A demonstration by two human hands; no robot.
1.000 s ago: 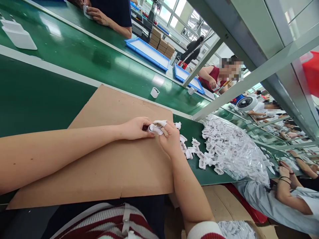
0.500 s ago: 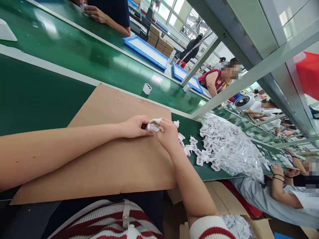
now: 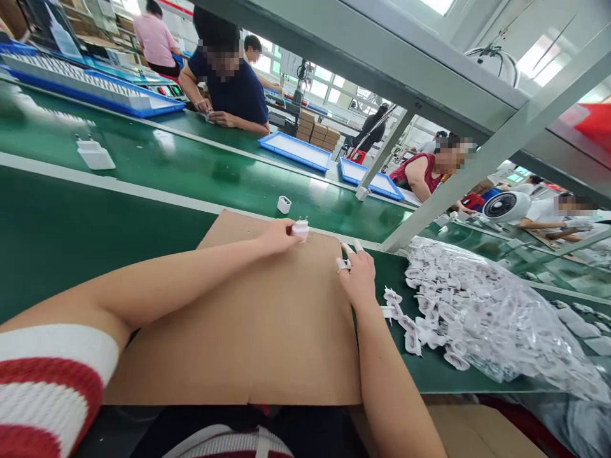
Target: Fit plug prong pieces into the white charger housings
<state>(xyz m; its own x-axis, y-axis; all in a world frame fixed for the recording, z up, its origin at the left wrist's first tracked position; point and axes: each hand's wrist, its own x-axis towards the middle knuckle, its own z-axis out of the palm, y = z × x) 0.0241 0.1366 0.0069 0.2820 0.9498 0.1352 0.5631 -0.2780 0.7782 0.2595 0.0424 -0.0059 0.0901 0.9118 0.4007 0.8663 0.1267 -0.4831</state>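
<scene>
The grip of the left hand (image 3: 281,236) is pressed together on a small white plug piece (image 3: 300,229), thumb and fingertips pinching it at the far edge of the cardboard sheet (image 3: 267,318). The piece sits low, at or just above the cardboard (I cannot tell whether it touches). At about 4 o'clock from it lies the right hand (image 3: 359,281), its grip loosely spread, and its fingertips (image 3: 342,263) wear white cots. The heel of that hand rests on the right edge of the cardboard.

Just beyond the plug piece, at 11 o'clock, a small white cube (image 3: 284,204) stands alone on the green counter (image 3: 71,235). At 4 o'clock from the right hand a scatter of loose white parts (image 3: 405,324) lies on the green surface. Beside them, at 3 o'clock, is a clear plastic bag (image 3: 482,305) stuffed with more of the same.

Farther out, at 10 o'clock, a white adapter (image 3: 95,154) lies on the moving strip. Across it, at 12 o'clock, a co-worker in a dark blue shirt (image 3: 238,95) works with both hands near two blue trays (image 3: 296,150).
</scene>
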